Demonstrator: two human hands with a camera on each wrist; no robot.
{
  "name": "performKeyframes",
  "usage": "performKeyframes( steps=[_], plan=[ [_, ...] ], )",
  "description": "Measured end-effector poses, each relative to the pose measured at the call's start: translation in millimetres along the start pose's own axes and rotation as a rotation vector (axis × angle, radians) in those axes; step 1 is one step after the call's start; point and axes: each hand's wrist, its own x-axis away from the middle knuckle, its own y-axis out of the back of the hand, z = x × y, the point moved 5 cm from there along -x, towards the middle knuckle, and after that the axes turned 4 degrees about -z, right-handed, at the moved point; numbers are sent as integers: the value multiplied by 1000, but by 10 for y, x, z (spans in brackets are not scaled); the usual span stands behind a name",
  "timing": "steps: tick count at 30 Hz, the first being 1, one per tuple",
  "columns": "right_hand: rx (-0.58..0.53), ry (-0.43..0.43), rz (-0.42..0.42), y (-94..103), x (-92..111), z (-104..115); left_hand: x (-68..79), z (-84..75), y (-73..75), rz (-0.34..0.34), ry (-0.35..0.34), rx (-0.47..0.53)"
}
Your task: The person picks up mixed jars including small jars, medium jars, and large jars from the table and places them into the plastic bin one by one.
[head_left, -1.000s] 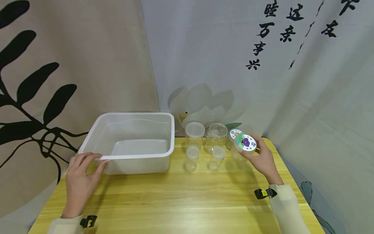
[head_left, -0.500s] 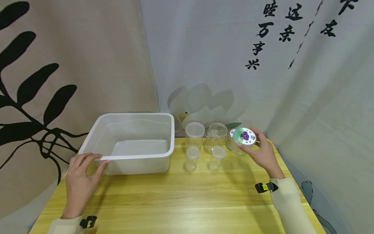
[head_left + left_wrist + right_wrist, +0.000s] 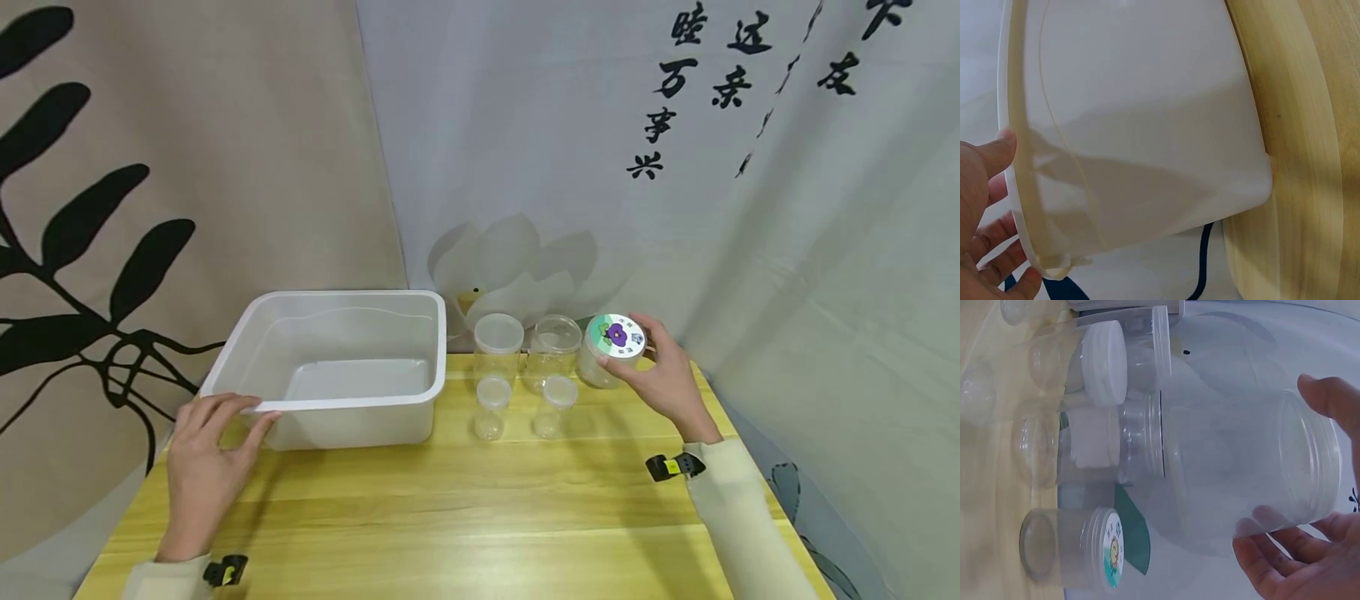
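Observation:
My left hand (image 3: 210,467) holds the near-left rim of a white plastic tub (image 3: 360,425), its thumb on one side of the rim and its fingers on the other in the left wrist view. A clear jar (image 3: 1235,462) with a purple-flower lid (image 3: 617,335) is held in my right hand (image 3: 663,379), thumb and fingers around its lid end. Below it, in the right wrist view, a smaller jar (image 3: 1060,550) with a printed lid stands on the table; the held jar hides it in the head view.
Left of the held jar stand two larger clear jars, one white-lidded jar (image 3: 498,343) and one clear-topped jar (image 3: 553,346). Two small white-lidded jars (image 3: 491,412) stand before them. Behind the wooden table (image 3: 450,517) hangs a printed curtain (image 3: 517,167).
My right hand has carried the flower-lidded jar back and slightly left, over the smaller printed-lid jar, which it now covers from above. The left hand and the tub have stayed in place.

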Motion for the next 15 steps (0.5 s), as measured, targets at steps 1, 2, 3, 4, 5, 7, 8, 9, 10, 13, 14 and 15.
performKeyframes(
  steps=[1, 2, 3, 4, 5, 7, 8, 9, 10, 13, 14, 15],
  plan=[
    [-2, 1, 2, -13, -10, 18, 2, 3, 1, 3, 2, 0],
    [-4, 1, 4, -26, -20, 39, 3, 9, 1, 6, 4, 0],
    [-9, 3, 6, -41, -31, 58, 5, 14, 1, 8, 4, 1],
    [-16, 5, 8, -54, -41, 77, 5, 16, 2, 6, 3, 2],
    [-21, 8, 9, -68, -52, 95, 6, 18, 2, 6, 6, 3],
    [-34, 9, 13, -97, -70, 126, 4, 18, 1, 1, 5, 5],
    [-40, 9, 15, -110, -79, 143, 2, 15, 1, -4, 2, 6],
    [-47, 8, 19, -125, -87, 157, 3, 14, 0, -4, 4, 7],
    [-49, 8, 22, -138, -92, 173, 4, 11, -2, -3, 5, 6],
    [-58, 9, 34, -186, -110, 221, 4, -9, -2, -10, -5, 5],
    [-58, 12, 40, -202, -114, 237, 4, -16, -1, -16, -11, 5],
    [-56, 14, 44, -218, -119, 253, 6, -20, 0, -17, -13, 4]
  ],
)
